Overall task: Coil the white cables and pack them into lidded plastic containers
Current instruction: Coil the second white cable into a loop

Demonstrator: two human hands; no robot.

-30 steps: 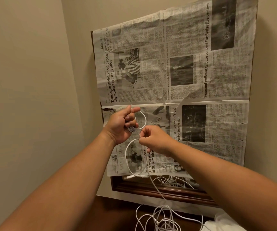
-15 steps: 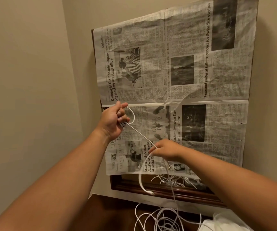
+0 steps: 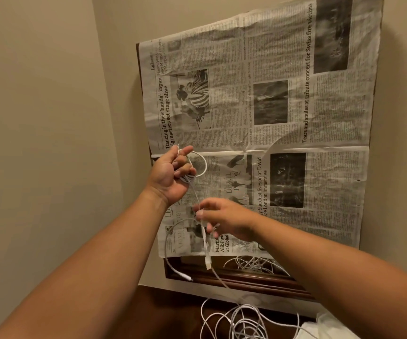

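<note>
Over newspapered table [image 3: 222, 277], beige walls [image 3: 38, 118]; left grip [image 3: 170, 174] clamps cable [image 3: 203, 167], right grip [image 3: 226, 221] seemingly pinches it.

wooden table [image 3: 234, 280] | newspaper [image 3: 319, 192] spread on top | white cables [image 3: 253, 264] tangled at its near edge

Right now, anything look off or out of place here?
Wrinkled newspaper covers most of a wood-framed panel on the wall, leaving its bottom strip bare. Below it, loose white cables lie in a tangle. Nothing looks damaged.
</note>
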